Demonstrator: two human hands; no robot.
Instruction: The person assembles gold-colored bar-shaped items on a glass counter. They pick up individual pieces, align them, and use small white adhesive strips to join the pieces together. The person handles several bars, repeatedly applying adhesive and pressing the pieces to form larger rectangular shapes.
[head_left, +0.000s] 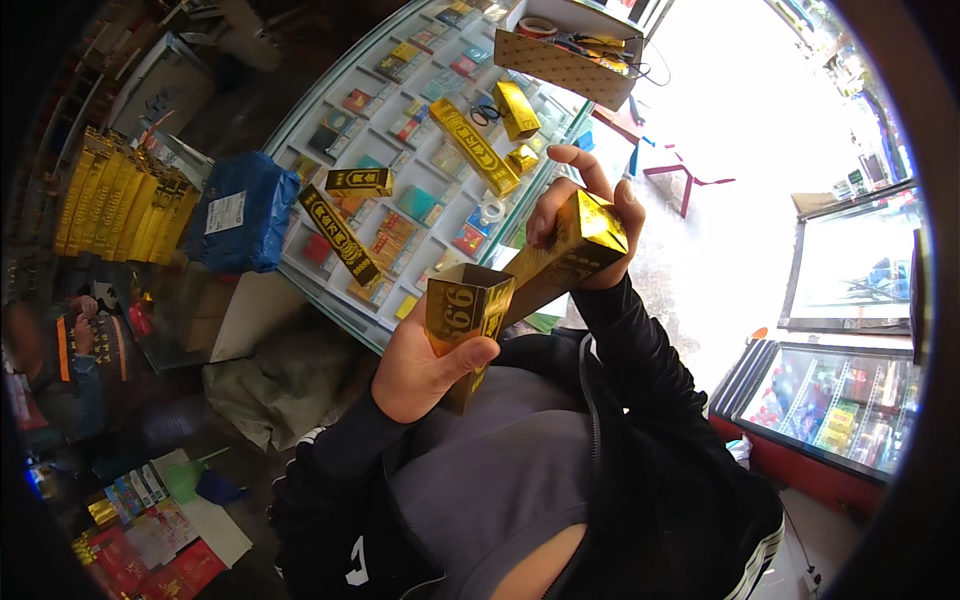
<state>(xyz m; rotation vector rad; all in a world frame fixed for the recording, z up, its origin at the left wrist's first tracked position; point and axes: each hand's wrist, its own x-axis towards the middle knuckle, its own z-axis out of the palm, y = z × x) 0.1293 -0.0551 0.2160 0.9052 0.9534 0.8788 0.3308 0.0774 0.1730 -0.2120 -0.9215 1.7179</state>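
- Black jacket (690,480), hanging unzipped, is filling the space nearest the camera, and both my hands are working just above it, right under my eyes.
- Left hand (408,372) now: it's grasping an open-topped box (452,318), thumb lying along one face and palm backing another, so the box is standing nearly upright with its hollow-looking end facing me.
- Over to my right hand (600,215): it's clasping a gold-topped box (572,252) on a slant, one finger lifting clear, so the hold is looking light. Its lower end is passing beside the other box; whether they're touching, I can't tell.
- Out on the glass counter (325,308), a long yellow box (475,147) is lying flat, probably the steadiest way, with scissors (486,115) and a tape roll (492,210) resting near it, seemingly for easy reach.
- Up top, a cardboard box (560,72) is corralling loose odds and ends.
- Far left, gold cartons (115,205) are standing packed side by side, likely saving room, beside a blue package (262,215).
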